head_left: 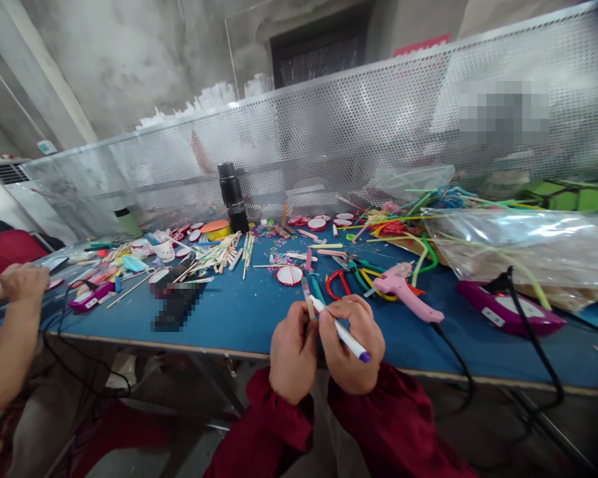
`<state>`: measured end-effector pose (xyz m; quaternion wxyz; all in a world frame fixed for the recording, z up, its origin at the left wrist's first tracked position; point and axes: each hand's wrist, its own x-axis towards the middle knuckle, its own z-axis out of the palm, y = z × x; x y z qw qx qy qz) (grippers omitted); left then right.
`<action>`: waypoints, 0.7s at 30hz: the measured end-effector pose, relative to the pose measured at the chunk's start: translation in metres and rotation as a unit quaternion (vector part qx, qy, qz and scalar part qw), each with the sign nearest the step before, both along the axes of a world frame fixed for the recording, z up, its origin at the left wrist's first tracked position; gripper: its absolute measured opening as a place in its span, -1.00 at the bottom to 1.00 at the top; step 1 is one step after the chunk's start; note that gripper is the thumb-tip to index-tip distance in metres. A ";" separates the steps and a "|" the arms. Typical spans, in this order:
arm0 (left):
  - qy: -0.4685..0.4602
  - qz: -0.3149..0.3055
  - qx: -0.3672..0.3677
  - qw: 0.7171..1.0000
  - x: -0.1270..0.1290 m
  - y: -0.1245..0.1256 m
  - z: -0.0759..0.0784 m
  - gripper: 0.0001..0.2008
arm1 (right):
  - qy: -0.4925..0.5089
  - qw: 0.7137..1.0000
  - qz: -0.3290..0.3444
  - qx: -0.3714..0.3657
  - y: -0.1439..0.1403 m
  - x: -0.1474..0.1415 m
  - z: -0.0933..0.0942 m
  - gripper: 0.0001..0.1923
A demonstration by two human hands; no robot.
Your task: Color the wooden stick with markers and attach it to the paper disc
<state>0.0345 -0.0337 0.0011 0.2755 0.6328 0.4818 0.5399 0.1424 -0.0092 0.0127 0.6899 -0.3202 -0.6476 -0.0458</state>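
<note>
Both hands sit low in the middle of the frame, just over the near edge of the table, dark red sleeves bunched at the wrists. The right hand point(353, 345) is curled snug around a white marker pen with a purple end cap point(339, 329), purple end aimed down-right, tip angled up-left. The left hand point(293, 352) is closed too, pinching a flat plain wooden craft stick point(309, 302) upright, and the pen tip lands right against that stick. Knuckles of the two hands are nearly touching.

Just past the fingers, on the matte blue table point(239, 312), there's a glossy pink plastic glue gun point(403, 292) lying on its side with a black cord running off the edge. Left of that, red-handled scissors point(336, 282) and a small round white disc with a red rim point(290, 275). To the right of the frame sits a purple glue gun point(508, 312) and a crinkly clear plastic bag point(523, 245) with bendy coloured tubes under it.

Farther back, centre-left, a tall black cylindrical flask point(232, 197) stands upright next to a loose pile of pale wooden sticks point(219, 255). Behind everything runs a perforated grey metal screen point(329, 133). At the far left edge, another person's bare forearm and hand point(22, 282) rest at the table. No writing I can actually read anywhere; a couple of spots are blurred out.
</note>
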 end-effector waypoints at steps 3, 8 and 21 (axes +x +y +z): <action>-0.004 -0.002 -0.003 1.000 0.000 0.000 0.000 -0.80 | -0.011 1.000 0.005 0.010 0.000 0.000 -0.001 -0.87; 0.004 0.007 0.002 1.000 0.000 0.001 -0.001 -0.79 | -0.008 1.000 0.002 0.010 0.001 0.000 -0.001 -0.86; 0.001 0.013 0.008 1.000 0.001 0.001 -0.001 -0.79 | -0.010 1.000 0.002 0.013 0.001 0.000 -0.003 -0.87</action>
